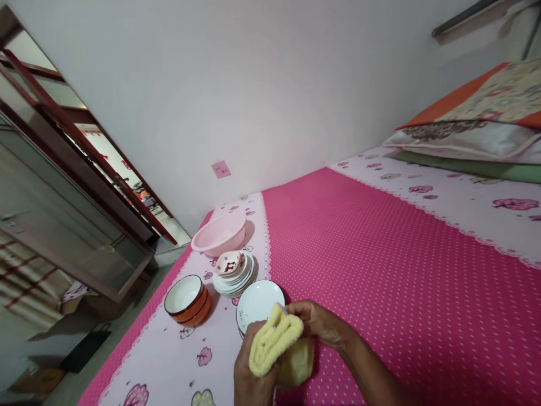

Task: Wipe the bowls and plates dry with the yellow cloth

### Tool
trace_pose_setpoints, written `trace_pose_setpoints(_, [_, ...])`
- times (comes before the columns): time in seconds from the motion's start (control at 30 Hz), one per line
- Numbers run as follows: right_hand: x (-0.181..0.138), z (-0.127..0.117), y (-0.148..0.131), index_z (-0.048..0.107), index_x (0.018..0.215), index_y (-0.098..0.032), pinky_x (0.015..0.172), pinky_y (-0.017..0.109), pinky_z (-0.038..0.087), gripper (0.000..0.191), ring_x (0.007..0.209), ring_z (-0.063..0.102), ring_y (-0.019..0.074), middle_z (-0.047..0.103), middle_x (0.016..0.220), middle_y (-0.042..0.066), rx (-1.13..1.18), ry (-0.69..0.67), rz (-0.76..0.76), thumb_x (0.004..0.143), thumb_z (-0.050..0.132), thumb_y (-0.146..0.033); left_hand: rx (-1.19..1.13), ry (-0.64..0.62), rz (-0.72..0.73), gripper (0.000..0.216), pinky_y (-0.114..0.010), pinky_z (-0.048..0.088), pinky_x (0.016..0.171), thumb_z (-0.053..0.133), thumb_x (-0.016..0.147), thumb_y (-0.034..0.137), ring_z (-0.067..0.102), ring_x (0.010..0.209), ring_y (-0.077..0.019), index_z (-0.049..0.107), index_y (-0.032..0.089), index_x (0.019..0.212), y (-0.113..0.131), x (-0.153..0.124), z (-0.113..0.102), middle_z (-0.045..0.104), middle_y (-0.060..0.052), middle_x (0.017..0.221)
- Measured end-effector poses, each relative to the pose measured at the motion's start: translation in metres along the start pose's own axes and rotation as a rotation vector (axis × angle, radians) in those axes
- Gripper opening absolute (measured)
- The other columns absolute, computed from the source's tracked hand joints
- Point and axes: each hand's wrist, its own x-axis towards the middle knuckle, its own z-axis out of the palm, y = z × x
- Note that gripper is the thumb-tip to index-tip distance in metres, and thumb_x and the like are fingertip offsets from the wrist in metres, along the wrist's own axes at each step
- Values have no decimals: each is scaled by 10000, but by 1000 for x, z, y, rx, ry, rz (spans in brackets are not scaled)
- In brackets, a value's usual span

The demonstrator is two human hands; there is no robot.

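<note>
Head view: yellow cloth (275, 345) in both hands (249, 369).

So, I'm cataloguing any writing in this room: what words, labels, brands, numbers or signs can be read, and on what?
No text can be read here.
Pink square on the wall: small marks, too small to read.
Red marks in the left background: too blurred.
White plate: marks too small to tell whether they are letters.

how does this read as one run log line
left hand: holding folded yellow plush cloth; right hand: at cloth's edge; beyond: round white dark-rimmed plate; left of plate: stacked orange bowls, white inside
</note>
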Motion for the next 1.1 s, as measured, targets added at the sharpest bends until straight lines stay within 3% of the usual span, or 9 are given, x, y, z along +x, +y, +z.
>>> trace_pose_setpoints(0.17, [0,0,-1,819,1005,-160,811,246,520,420,821,713,143,798,952,53,10,-13,24,669,958,-372,-22,-23,71,403,-316,560,760,815,733,544,707,909,-281,751,190,916,5,0,-1,764,-98,1019])
trace_pose_setpoints(0.37, [-1,-8,5,793,963,-144,778,274,527,359,805,713,163,797,941,54,84,58,-40,704,931,-349,-39,103,-14,726,-320,584,903,893,639,454,717,1087,-294,653,213,1281,-6,-8,2,748,-108,1222])
trace_pose_setpoints(0.43, [-1,-9,4,786,967,-151,776,276,522,331,789,710,155,796,938,47,104,88,-66,735,909,-353,-37,115,-10,639,-333,568,951,876,673,473,710,1112,-297,682,197,1215,-13,-10,2,755,-120,1203])
trace_pose_setpoints(0.53, [-4,-9,-4,782,987,-180,814,281,514,397,820,711,150,791,966,32,115,98,-91,661,955,-327,-75,111,-57,500,-349,537,1015,821,742,536,691,1168,-306,737,181,1083,-24,-10,-1,776,-128,1174])
trace_pose_setpoints(0.63, [-7,-11,-14,772,1071,-196,900,317,501,468,941,708,178,776,1059,56,99,114,-135,663,952,-338,-72,125,-56,483,-325,533,1008,813,759,538,690,1166,-291,751,186,1085,-29,-8,-4,779,-116,1184])
trace_pose_setpoints(0.7, [-8,-14,-20,769,1074,-201,943,318,480,407,986,685,173,763,1075,56,78,164,-198,733,904,-376,-45,124,-32,475,-297,538,975,815,763,527,701,1126,-272,754,192,1095,-28,-6,-4,785,-101,1165])
trace_pose_setpoints(0.8, [-10,-20,-26,769,924,-211,895,281,471,267,882,657,134,743,913,11,42,234,-273,772,868,-407,-33,108,-13,461,-290,544,949,805,772,525,707,1100,-272,760,191,1087,-25,-5,-2,792,-98,1134])
trace_pose_setpoints(0.9, [-11,-20,-27,770,846,-198,837,289,484,250,812,659,139,745,844,16,-11,219,-240,765,863,-416,-55,94,-25,446,-296,547,952,795,783,518,708,1106,-278,764,200,1093,-23,-7,1,793,-91,1138])
trace_pose_setpoints(1.1, [-4,-7,-20,813,995,-177,836,331,508,305,863,707,182,796,992,71,-152,142,-97,745,868,-341,39,1,33,389,-286,540,918,782,799,495,702,1093,-284,786,219,1072,-22,-7,4,794,-79,1144])
